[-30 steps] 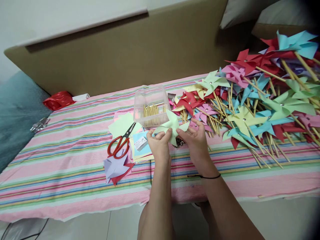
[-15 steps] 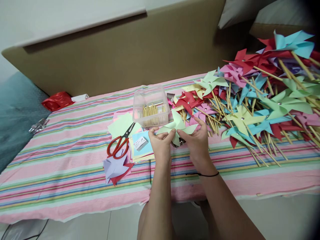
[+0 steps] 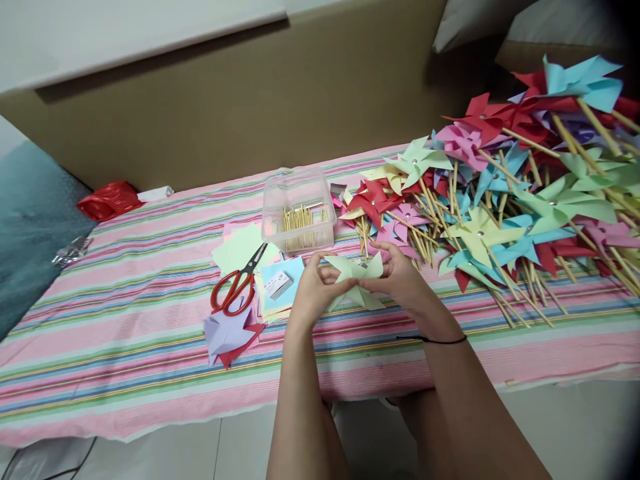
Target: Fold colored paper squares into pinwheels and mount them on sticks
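Both my hands hold a pale green paper pinwheel head (image 3: 356,279) just above the striped cloth (image 3: 125,347). My left hand (image 3: 313,290) pinches its left side and my right hand (image 3: 403,277) grips its right side, fingers curled over the folded blades. No stick is on it. Just behind stands a clear plastic box (image 3: 299,212) holding short wooden sticks. Left of my hands lie red-handled scissors (image 3: 235,287) on a stack of coloured paper squares (image 3: 280,283).
A large heap of finished pinwheels on sticks (image 3: 505,193) fills the right side of the cloth. Cut purple and red paper (image 3: 227,331) lies at the front left. A red bag (image 3: 103,200) sits at the far left by the brown headboard (image 3: 250,107).
My hands have lowered and turned the green pinwheel flatter, nearer the cloth. The view has tilted slightly; nothing else on the cloth has moved.
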The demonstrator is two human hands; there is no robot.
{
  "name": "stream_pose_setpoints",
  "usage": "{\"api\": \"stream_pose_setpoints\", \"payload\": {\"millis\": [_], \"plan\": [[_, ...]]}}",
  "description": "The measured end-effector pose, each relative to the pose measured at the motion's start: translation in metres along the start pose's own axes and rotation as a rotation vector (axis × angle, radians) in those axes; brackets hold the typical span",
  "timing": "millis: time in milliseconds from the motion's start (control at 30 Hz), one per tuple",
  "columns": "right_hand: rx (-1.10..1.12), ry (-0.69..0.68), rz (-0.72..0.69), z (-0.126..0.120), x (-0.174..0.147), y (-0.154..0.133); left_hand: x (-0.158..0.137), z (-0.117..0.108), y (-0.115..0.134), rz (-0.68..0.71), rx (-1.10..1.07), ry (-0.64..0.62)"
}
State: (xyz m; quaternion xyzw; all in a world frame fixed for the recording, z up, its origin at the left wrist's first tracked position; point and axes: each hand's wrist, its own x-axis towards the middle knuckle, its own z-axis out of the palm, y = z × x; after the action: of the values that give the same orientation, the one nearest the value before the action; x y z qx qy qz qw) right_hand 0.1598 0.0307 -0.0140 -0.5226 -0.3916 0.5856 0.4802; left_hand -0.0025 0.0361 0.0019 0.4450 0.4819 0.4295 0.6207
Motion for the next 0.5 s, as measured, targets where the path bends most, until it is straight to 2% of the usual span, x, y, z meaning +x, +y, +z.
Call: {"api": "stream_pose_setpoints", "payload": {"millis": [133,367,433,500], "plan": [[0.025,-0.004,0.022,-0.0018,0.0018,0.0011,-0.0003,0.0013,0.0003,0.012,0.014,0.025],[0.020,-0.030,-0.039,0.0019,0.0002,-0.0004,-0.0007,0.0025,0.0000,0.023,0.035,0.078],[0.037,-0.040,-0.050,0.0016,0.0000,-0.0038,-0.0007,0.0000,0.0009,0.038,0.027,0.125],[0.035,0.005,-0.076,-0.0015,0.0010,-0.0071,-0.0003,-0.0065,0.0024,0.058,0.005,0.214]]}}
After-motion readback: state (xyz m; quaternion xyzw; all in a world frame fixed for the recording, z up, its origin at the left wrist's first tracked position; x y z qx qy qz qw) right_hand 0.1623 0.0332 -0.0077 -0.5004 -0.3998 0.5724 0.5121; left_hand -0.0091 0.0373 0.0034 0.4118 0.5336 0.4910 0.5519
